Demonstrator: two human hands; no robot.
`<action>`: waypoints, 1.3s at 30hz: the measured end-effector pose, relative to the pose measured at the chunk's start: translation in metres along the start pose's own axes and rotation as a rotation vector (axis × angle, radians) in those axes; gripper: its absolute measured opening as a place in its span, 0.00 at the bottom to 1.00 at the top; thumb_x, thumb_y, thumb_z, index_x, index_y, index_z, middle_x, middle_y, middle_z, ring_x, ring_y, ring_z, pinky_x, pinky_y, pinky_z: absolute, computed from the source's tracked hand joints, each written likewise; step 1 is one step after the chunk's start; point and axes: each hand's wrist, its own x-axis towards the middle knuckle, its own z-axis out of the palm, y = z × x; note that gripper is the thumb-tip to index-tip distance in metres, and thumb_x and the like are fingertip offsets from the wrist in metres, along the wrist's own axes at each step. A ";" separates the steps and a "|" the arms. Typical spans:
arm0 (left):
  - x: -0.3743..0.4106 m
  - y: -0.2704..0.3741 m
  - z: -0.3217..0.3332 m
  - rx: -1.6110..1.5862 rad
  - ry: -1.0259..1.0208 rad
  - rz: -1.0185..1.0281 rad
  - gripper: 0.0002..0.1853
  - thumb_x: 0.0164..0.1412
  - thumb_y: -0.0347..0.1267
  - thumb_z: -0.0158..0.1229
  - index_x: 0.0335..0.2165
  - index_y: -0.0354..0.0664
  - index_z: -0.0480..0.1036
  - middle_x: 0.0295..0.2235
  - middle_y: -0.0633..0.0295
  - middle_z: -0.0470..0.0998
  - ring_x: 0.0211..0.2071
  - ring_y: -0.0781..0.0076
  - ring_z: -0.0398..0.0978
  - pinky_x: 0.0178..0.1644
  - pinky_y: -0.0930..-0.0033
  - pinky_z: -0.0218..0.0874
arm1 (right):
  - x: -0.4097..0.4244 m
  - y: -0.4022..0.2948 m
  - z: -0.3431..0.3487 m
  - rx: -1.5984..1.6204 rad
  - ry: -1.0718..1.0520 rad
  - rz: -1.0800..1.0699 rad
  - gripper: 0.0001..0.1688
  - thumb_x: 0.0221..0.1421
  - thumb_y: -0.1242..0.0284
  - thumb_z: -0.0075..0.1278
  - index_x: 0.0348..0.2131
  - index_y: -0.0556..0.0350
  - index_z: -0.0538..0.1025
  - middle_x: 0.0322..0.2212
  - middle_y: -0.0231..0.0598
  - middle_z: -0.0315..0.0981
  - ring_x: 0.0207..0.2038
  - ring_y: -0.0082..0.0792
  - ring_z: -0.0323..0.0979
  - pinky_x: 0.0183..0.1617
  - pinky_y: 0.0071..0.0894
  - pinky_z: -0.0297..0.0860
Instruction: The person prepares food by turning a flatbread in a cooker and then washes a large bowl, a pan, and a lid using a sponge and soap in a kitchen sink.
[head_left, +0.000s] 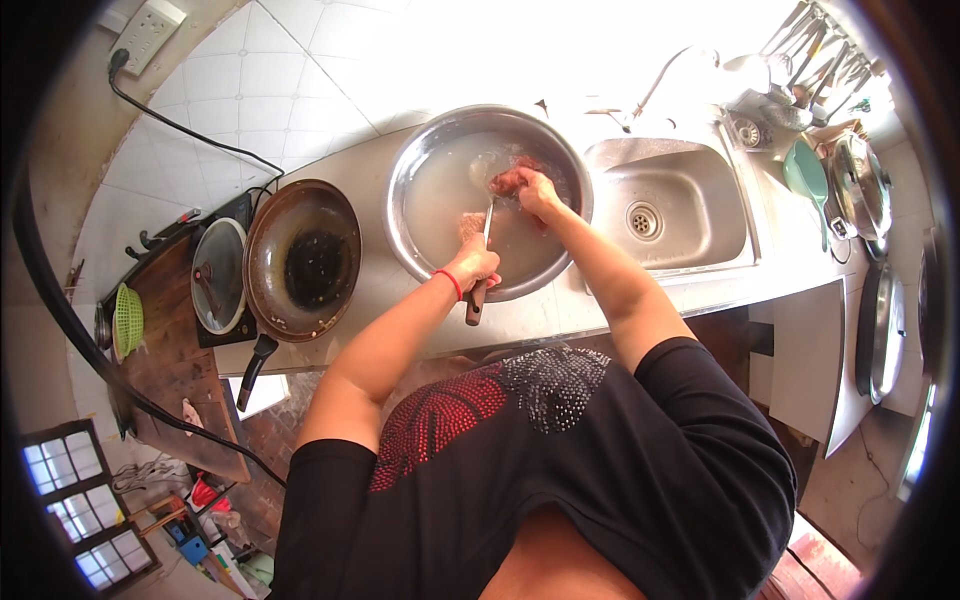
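Observation:
My left hand (476, 262) grips the brown handle of a metal-shafted kitchen utensil (489, 223) over a large stainless steel basin (405, 259). A red band circles the left wrist. In my right hand (537, 193) is a crumpled red scrubbing cloth (513, 178), whose exact material I cannot tell. The cloth touches or lies close to the utensil's far end, which is partly hidden. Cloudy water (442, 172) fills much of the basin. A pinkish-brown piece (471, 225), too unclear to name, shows just beyond my left hand.
Left of the basin sits a wok (300, 262), its handle jutting past the counter edge, beside a glass lid (217, 276). A stainless sink (697, 202) adjoins the basin on the right. Beyond it are a green ladle (806, 172) and a lidded pot (862, 187).

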 end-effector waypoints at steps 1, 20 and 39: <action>0.002 -0.003 0.003 -0.003 -0.004 0.043 0.12 0.49 0.23 0.41 0.37 0.34 0.60 0.17 0.60 0.66 0.12 0.73 0.66 0.12 0.72 0.57 | 0.001 -0.006 -0.002 0.193 0.034 0.090 0.20 0.44 0.85 0.34 0.37 0.54 0.70 0.32 0.38 0.72 0.34 0.32 0.70 0.42 0.29 0.65; -0.056 -0.038 -0.009 0.281 0.166 0.349 0.09 0.49 0.29 0.47 0.28 0.32 0.64 0.22 0.45 0.70 0.28 0.49 0.70 0.34 0.58 0.60 | 0.035 -0.026 0.017 -0.625 0.008 -0.253 0.21 0.54 0.55 0.34 0.44 0.38 0.68 0.45 0.40 0.65 0.46 0.45 0.63 0.47 0.41 0.63; -0.020 -0.041 -0.037 0.331 0.506 0.525 0.07 0.53 0.29 0.45 0.29 0.35 0.62 0.24 0.48 0.71 0.28 0.50 0.70 0.32 0.56 0.60 | 0.003 0.002 0.030 -0.275 0.249 -0.113 0.18 0.48 0.68 0.38 0.40 0.55 0.67 0.33 0.54 0.70 0.40 0.50 0.68 0.45 0.42 0.62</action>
